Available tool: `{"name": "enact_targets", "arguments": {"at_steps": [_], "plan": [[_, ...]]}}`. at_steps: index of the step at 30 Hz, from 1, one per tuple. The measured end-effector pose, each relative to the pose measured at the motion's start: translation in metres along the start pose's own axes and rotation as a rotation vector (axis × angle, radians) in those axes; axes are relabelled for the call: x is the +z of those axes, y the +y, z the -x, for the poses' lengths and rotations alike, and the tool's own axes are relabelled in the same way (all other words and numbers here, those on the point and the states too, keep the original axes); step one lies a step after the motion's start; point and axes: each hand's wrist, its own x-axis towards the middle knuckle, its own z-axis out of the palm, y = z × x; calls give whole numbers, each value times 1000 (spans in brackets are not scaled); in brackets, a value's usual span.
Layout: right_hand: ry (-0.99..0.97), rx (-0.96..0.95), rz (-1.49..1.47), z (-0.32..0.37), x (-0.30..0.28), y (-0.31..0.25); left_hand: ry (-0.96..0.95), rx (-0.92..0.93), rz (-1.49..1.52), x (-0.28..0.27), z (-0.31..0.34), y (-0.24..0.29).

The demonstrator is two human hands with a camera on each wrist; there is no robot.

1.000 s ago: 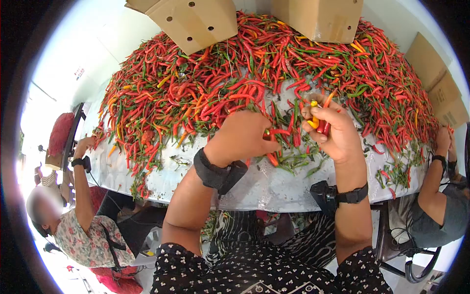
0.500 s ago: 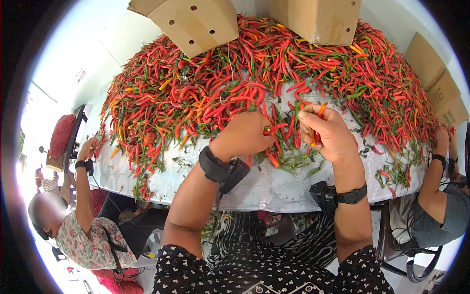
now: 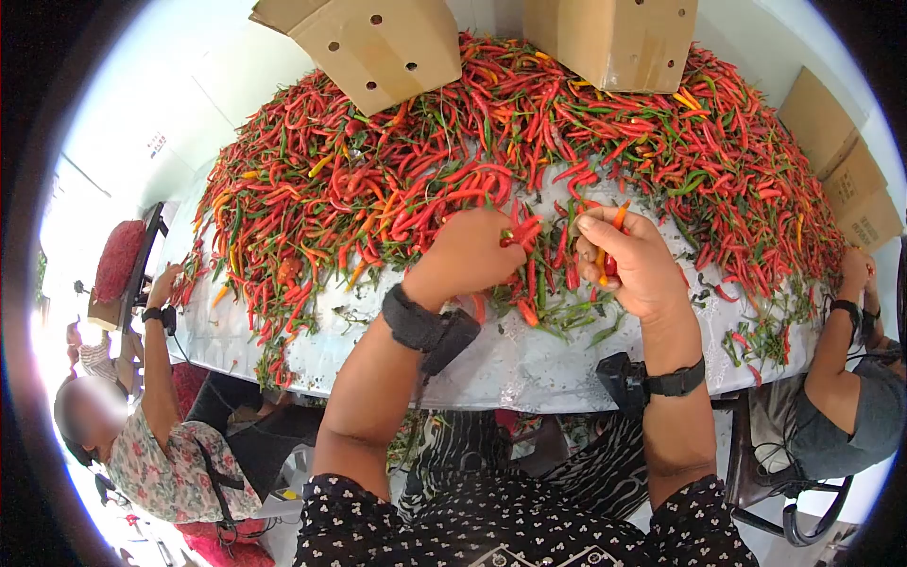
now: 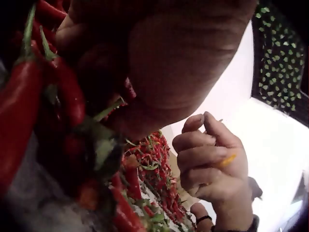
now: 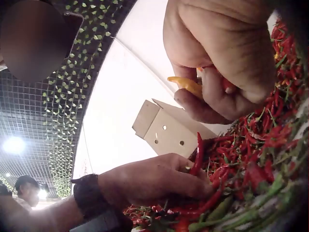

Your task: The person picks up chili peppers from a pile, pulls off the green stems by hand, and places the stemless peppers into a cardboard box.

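My left hand (image 3: 468,255) is low over the front of the chili heap, thumb and fingers pinching a red chili pepper (image 3: 522,230). In the right wrist view that red chili (image 5: 198,155) points up out of the fingers. Just to the right, my right hand (image 3: 638,260) curls round a few chilies; an orange one (image 3: 621,215) sticks out beside the thumb. A yellow-orange chili tip (image 5: 187,86) shows between its fingers in the right wrist view. Loose red chilies (image 4: 19,111) with green stems lie close under the left hand; its palm hides much of them.
A wide heap of red, orange and green chilies (image 3: 331,180) covers the back of the white-covered table (image 3: 548,378). Two cardboard boxes (image 3: 378,57) stand behind it. Other people work at the left (image 3: 165,283) and right (image 3: 855,274) ends. Green stems (image 3: 605,326) lie in front.
My right hand has turned from palm up and curled its fingers in over its chilies. The left hand has stayed near its place, and the red chili in it now points up and right.
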Motion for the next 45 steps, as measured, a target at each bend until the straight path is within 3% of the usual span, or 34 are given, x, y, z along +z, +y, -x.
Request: {"name": "enact_targets", "arguments": {"at_steps": [1,3,4,6,12,16,18,19,21,23,31,37,38,41,43,45], "plan": [[1,-1,4,0,-1,0,0,3,0,-2,0,1],[3,-4,8,0,-1,0,-30,-15,557,-8,-1,3],[5,-9,31,0,0,-1,-31,-13,557,-11,0,6],[10,-15,54,0,1,-2,-308,-233,1181,-16,5,13],[75,-77,53,2,2,-3,-536,-143,1412,-3,5,11],[99,-94,80,3,7,-4,-417,-105,1287,-3,7,15],[145,-91,106,2,8,-3,-443,72,1174,-2,4,11],[129,-117,109,2,6,-3,-447,65,1180,-1,6,13],[117,-135,111,2,5,-1,-444,-123,1400,-3,7,23],[98,-164,223,3,8,-2,-443,-128,1374,-3,7,28],[43,-155,315,5,9,0,-303,63,1094,-4,9,28],[-40,-37,63,8,9,-2,-347,139,1106,-14,12,30],[-149,-18,-40,5,4,0,-344,137,1105,-14,12,28],[-312,-7,-143,5,-1,-1,-353,90,1227,-14,9,22],[-364,-17,-143,8,1,-2,-279,-49,1475,-14,6,20],[-73,-76,349,11,7,-5,-192,-61,1438,-12,4,20]]}}
